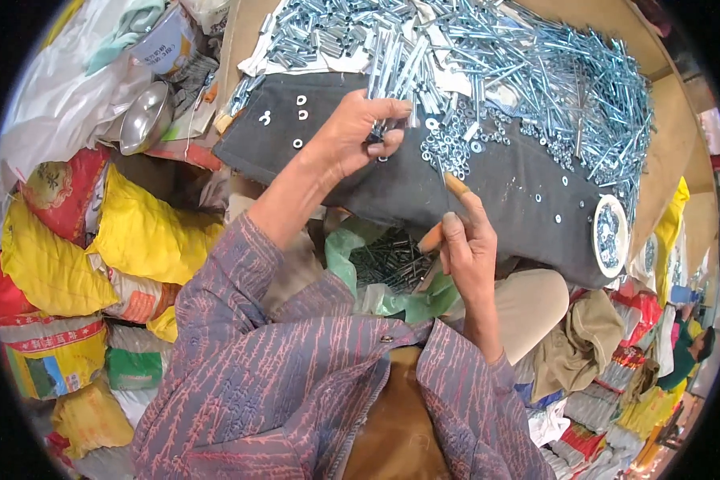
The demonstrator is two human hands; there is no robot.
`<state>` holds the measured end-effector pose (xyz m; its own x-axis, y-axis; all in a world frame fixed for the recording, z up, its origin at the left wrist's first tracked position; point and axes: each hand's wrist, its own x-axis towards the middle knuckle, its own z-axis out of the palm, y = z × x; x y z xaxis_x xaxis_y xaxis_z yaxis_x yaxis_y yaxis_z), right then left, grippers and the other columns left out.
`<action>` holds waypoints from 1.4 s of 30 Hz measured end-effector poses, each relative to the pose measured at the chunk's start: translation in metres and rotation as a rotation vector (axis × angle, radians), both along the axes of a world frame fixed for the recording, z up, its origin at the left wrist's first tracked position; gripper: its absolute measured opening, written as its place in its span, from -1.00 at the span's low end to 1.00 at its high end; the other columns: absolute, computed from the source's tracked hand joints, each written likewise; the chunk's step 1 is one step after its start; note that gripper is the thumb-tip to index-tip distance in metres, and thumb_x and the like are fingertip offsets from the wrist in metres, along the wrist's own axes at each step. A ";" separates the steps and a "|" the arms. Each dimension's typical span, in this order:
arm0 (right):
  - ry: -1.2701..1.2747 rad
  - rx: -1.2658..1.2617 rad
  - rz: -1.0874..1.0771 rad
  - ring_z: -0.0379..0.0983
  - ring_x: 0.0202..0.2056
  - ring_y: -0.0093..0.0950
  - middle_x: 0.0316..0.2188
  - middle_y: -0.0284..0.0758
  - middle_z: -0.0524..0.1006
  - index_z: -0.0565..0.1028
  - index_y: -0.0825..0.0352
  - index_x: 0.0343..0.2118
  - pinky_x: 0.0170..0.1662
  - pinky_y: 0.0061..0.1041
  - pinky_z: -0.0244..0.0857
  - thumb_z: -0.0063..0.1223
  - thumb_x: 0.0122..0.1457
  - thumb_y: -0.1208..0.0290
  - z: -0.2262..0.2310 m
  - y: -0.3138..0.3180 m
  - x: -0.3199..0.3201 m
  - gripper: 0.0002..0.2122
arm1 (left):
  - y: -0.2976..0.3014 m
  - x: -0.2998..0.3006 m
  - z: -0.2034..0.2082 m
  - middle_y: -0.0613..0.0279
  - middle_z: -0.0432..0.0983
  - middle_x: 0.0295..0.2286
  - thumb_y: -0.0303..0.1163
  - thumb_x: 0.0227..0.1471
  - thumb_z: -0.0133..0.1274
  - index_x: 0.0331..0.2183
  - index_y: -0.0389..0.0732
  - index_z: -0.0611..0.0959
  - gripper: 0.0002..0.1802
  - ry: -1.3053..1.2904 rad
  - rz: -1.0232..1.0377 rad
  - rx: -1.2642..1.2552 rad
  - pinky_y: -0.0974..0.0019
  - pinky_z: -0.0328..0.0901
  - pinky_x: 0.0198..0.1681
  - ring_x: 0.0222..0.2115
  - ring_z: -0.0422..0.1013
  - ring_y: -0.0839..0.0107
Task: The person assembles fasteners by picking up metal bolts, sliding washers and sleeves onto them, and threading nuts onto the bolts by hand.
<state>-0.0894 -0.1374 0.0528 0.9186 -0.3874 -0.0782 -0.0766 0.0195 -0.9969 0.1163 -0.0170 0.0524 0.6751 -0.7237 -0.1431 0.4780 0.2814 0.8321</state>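
Observation:
My left hand is closed round a bundle of shiny metal sleeve-like tubes, which stand up above its fingers. To the right and nearer me, my right hand pinches a thin metal rod that points up toward a pile of small washers and nuts. Orange-yellow coverings show on some of its fingertips. Beneath both hands stretches a dark cloth. A few loose washers lie on it at the left, and other small rings are scattered at the right.
Heaps of short tubes and long bolts cover the far side, bounded by a cardboard wall. At right stands a white bowl of small parts. A green bag of dark rods sits below. Yellow sacks crowd the left.

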 end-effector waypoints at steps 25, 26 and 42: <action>-0.010 -0.052 -0.023 0.30 -0.67 -0.68 -0.48 -0.29 0.51 0.43 0.38 -0.06 -0.59 -0.63 0.19 -0.10 0.19 0.56 0.001 0.024 -0.015 -0.74 | 0.013 -0.099 -0.008 0.31 0.41 -0.57 -0.42 0.01 0.13 -0.34 -0.22 0.45 -0.80 0.089 0.189 -0.061 0.61 0.03 -0.78 -0.72 0.33 0.58; -0.090 -0.122 -0.090 0.34 -0.63 -0.62 -0.42 -0.26 0.50 0.46 0.39 -0.13 -0.56 -0.59 0.24 -0.07 0.17 0.57 -0.001 0.025 -0.013 -0.79 | 0.011 -0.102 -0.008 0.31 0.41 -0.58 -0.43 0.01 0.13 -0.34 -0.23 0.45 -0.81 0.117 0.200 -0.051 0.61 0.03 -0.78 -0.72 0.33 0.57; -0.483 -0.473 -0.357 0.41 -0.29 -0.41 -0.34 -0.22 0.46 0.45 0.46 -0.21 -0.19 -0.46 0.30 -0.02 0.18 0.37 -0.007 0.037 0.052 -0.75 | -0.004 -0.115 -0.023 0.38 0.47 -0.37 -0.36 0.12 -0.01 -0.17 -0.21 0.48 -0.77 0.354 -0.005 -0.234 0.51 0.37 -0.37 -0.38 0.43 0.60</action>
<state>-0.0376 -0.1000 0.0461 0.6214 -0.5594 0.5486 0.3008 -0.4762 -0.8263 0.0013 -0.0208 0.0298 0.6100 -0.7676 -0.1968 0.7249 0.4403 0.5299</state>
